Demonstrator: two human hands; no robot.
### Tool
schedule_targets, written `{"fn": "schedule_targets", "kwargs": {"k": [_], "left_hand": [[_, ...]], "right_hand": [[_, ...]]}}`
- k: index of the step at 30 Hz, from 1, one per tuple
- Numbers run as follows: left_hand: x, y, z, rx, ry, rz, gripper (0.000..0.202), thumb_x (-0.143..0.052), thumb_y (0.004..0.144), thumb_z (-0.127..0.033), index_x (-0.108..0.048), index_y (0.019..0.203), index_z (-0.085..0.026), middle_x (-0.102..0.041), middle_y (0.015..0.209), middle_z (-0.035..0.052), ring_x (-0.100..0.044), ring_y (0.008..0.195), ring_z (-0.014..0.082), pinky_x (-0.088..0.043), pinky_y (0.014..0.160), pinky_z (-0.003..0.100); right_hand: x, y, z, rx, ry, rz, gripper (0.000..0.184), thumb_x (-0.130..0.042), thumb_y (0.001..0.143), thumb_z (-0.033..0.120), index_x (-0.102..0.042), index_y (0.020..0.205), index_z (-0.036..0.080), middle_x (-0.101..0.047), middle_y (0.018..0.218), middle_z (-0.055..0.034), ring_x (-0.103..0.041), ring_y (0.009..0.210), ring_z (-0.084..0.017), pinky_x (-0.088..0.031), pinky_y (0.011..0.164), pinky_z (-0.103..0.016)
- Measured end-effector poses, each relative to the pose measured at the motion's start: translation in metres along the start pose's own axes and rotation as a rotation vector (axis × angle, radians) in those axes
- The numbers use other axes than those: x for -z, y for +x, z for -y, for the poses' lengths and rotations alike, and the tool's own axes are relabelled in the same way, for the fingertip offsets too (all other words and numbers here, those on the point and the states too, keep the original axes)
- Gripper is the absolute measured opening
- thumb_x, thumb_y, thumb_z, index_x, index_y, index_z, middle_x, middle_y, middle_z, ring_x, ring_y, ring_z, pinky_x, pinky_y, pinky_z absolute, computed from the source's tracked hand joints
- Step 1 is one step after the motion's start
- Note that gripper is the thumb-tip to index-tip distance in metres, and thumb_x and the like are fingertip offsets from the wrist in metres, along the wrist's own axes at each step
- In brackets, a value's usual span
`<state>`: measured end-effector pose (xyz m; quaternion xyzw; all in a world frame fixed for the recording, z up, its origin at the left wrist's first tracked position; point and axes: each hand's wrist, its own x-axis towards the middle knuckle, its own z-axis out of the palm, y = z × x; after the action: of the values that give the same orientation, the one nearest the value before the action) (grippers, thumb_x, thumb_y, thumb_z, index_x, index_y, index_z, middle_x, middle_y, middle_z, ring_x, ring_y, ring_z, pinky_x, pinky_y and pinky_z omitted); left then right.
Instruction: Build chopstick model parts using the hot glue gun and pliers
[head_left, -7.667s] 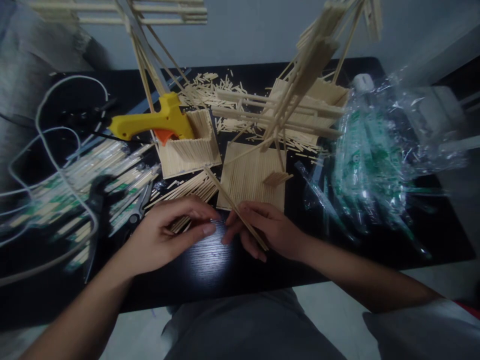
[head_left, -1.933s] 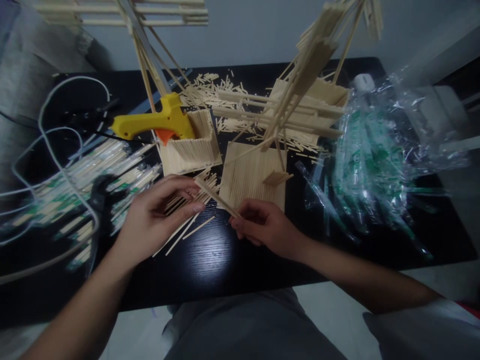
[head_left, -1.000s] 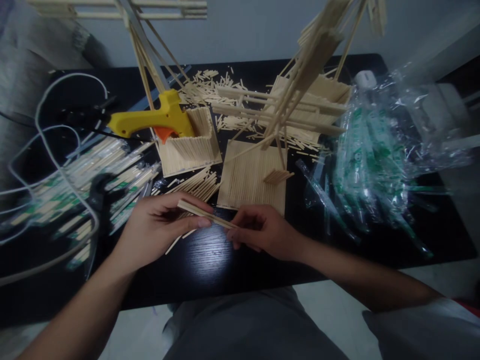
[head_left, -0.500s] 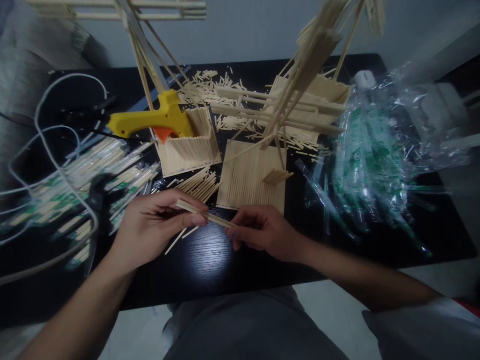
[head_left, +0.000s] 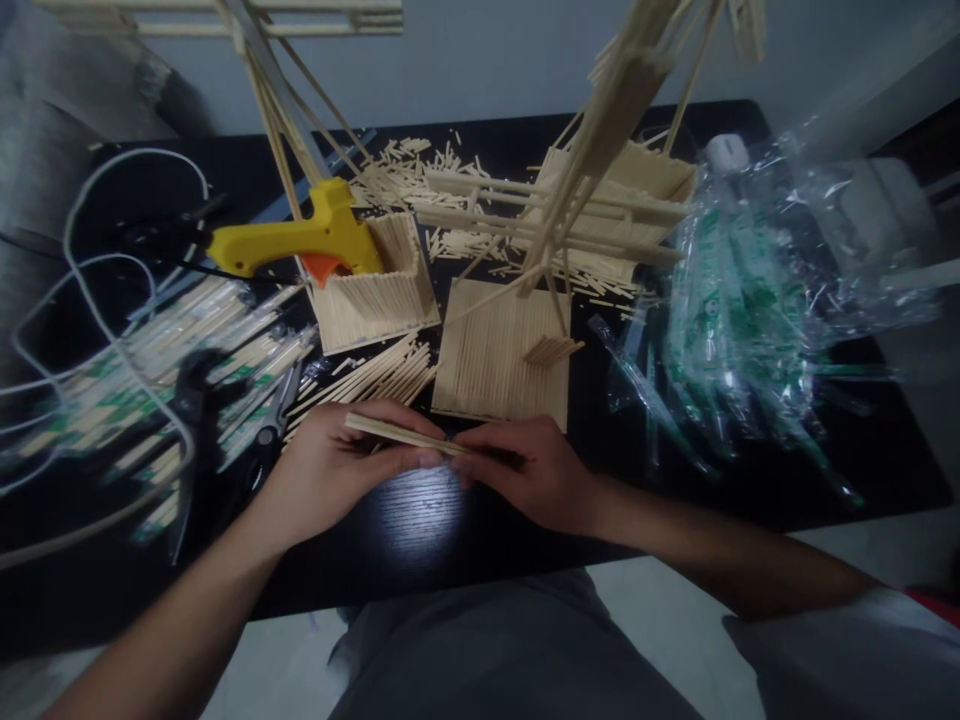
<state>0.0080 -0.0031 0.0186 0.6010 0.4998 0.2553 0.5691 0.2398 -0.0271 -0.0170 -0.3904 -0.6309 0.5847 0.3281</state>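
Thin wooden sticks [head_left: 397, 433], side by side in a small bundle, span between my two hands above the table's front part. My left hand [head_left: 330, 465] pinches them between thumb and fingers. The sticks' right end is gripped by my right hand [head_left: 536, 465], and the fingertips of both hands nearly meet. Just beyond the hands lies a flat panel of sticks [head_left: 502, 345] with a small stick piece [head_left: 553, 350] on it. Loose sticks [head_left: 382, 375] are heaped behind my left hand, which partly hides them.
A yellow glue gun [head_left: 300, 235] rests on a stick-built box [head_left: 379, 305]. Tall stick frames [head_left: 600, 130] rise at the back. Scissors [head_left: 270, 430] and packaged sticks [head_left: 187, 340] lie left, with a white cable [head_left: 120, 330]. Plastic wrappers [head_left: 735, 310] cover the right side.
My left hand has moved right and slightly down along the sticks, closer to my right hand. The scissors on the left have come into fuller view.
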Motion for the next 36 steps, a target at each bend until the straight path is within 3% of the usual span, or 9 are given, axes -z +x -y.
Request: {"fn": "schedule_targets", "kwargs": {"k": [12,18,29,36], "left_hand": [[-0.0019,-0.0059,0.0037,-0.043,0.085,-0.054,0.015,-0.086,0.083,-0.037,-0.084,0.088,-0.023,-0.082,0.083,0.0027,-0.077,0.072,0.0171,-0.064,0.071,0.023],[-0.0023,-0.0047,-0.0002,-0.040,0.069,-0.070,0.010,-0.087,0.081,-0.034,-0.085,0.086,-0.025,-0.082,0.081,0.0013,-0.077,0.071,0.0163,-0.063,0.070,0.022],[-0.0009,-0.0040,0.0015,-0.048,-0.002,-0.124,0.010,-0.088,0.080,-0.036,-0.084,0.083,-0.027,-0.083,0.088,0.0018,-0.078,0.077,0.0205,-0.067,0.077,0.032],[0.0009,-0.0037,0.0005,-0.073,0.011,-0.146,0.007,-0.088,0.080,-0.030,-0.083,0.085,-0.031,-0.082,0.090,-0.0013,-0.077,0.081,0.0192,-0.066,0.079,0.031]], "right_hand": [[0.0031,-0.0005,0.0031,0.040,-0.073,0.017,0.028,-0.066,0.104,0.034,-0.079,0.085,0.017,-0.076,0.074,0.0002,-0.069,0.067,-0.012,-0.050,0.067,-0.020],[0.0031,0.0000,0.0034,0.026,-0.060,0.010,0.027,-0.067,0.103,0.034,-0.080,0.086,0.018,-0.078,0.076,0.0004,-0.070,0.068,-0.012,-0.051,0.068,-0.020],[0.0014,0.0013,0.0047,-0.028,-0.008,-0.031,0.022,-0.070,0.100,0.032,-0.081,0.086,0.019,-0.080,0.077,0.0005,-0.073,0.071,-0.013,-0.054,0.070,-0.022],[0.0008,0.0012,0.0030,-0.034,0.021,-0.050,0.020,-0.071,0.099,0.035,-0.082,0.092,0.019,-0.080,0.077,0.0000,-0.073,0.070,-0.013,-0.054,0.069,-0.022]]}}
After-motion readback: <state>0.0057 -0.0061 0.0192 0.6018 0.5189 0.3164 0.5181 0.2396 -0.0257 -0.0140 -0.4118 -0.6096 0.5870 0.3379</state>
